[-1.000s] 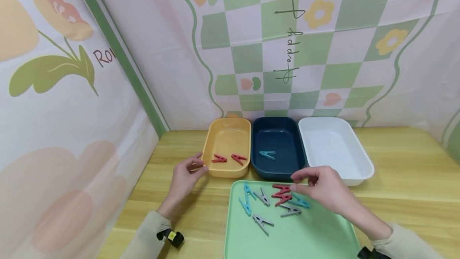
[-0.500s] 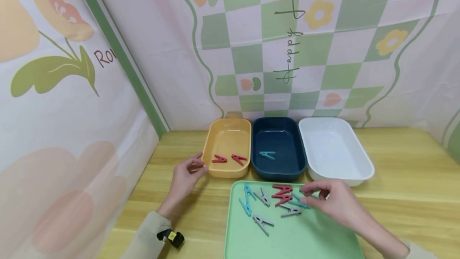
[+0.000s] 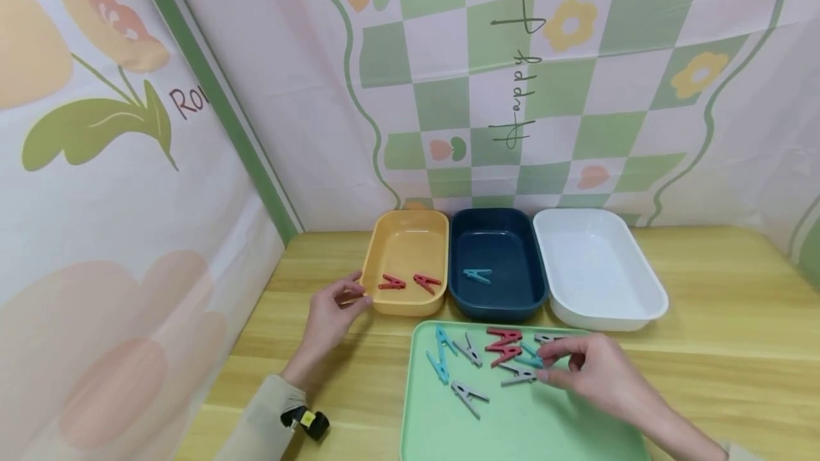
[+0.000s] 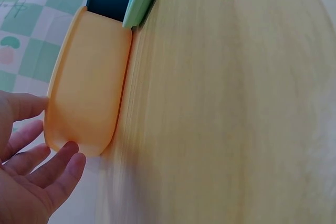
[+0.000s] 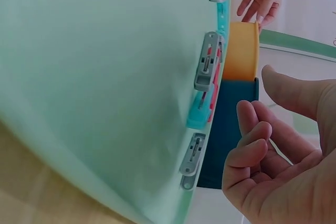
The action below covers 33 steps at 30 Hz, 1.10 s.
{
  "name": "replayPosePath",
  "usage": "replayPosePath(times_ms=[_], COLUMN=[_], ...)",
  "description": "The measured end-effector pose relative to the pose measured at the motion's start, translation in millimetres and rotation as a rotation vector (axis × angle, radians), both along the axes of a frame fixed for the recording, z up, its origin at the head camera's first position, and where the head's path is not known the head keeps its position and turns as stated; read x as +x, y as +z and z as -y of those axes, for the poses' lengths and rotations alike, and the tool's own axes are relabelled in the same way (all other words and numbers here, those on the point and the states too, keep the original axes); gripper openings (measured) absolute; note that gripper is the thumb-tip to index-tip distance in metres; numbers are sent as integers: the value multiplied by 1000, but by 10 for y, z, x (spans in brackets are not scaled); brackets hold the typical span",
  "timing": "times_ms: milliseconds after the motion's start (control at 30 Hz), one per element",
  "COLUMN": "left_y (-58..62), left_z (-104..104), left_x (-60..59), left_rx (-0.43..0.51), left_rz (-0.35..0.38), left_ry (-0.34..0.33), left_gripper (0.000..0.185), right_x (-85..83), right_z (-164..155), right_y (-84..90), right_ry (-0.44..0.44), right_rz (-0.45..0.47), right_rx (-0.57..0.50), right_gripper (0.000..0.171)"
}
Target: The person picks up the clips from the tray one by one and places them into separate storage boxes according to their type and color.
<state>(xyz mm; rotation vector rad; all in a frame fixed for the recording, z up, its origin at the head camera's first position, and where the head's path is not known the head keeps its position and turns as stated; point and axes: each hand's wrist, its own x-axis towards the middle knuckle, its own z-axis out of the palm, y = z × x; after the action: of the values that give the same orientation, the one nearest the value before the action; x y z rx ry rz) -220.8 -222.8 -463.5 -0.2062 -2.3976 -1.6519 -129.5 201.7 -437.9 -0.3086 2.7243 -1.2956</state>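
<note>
Clothespins lie in a loose cluster at the far end of your green tray point(image 3: 512, 425), and your right hand point(image 3: 592, 375) hovers at that cluster's right edge, fingers loosely curled and holding nothing, as the right wrist view confirms. Closest to your fingertips are a grey pin point(image 3: 517, 374) and a teal pin point(image 3: 529, 359), both lying just left of the fingers with their long axes running roughly left to right, so they point toward your hand rather than across it. Another grey pin point(image 3: 547, 338) sits at the tray's far rim just beyond your knuckles. Two red pins point(image 3: 502, 344) lie a little further left, and more teal and grey pins sit well left of those. Your left hand point(image 3: 333, 315) rests on the wooden table point(image 3: 724, 347), fingers relaxed and touching the near left corner of the yellow bin point(image 3: 405, 262), well apart from the tray, so the right hand is much the nearer to the pins. Beyond the tray's far rim stand the yellow bin, the dark blue bin point(image 3: 496, 262) and the white bin point(image 3: 596, 269), side by side and close together, the white one straight ahead of your right hand. Open tray surface lies toward you, and bare table to the right.
</note>
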Motion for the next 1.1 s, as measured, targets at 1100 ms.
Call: replayPosePath(times_ms=[1100], left_y=[14], left_z=[-12], left_x=[11], left_rx=[-66], left_rz=[-7], left_ry=[22], left_gripper=[17], right_x=[7], right_z=[-50], right_y=[-171], right_ry=[-66], right_rz=[47], right_rx=[44], right_gripper=[30])
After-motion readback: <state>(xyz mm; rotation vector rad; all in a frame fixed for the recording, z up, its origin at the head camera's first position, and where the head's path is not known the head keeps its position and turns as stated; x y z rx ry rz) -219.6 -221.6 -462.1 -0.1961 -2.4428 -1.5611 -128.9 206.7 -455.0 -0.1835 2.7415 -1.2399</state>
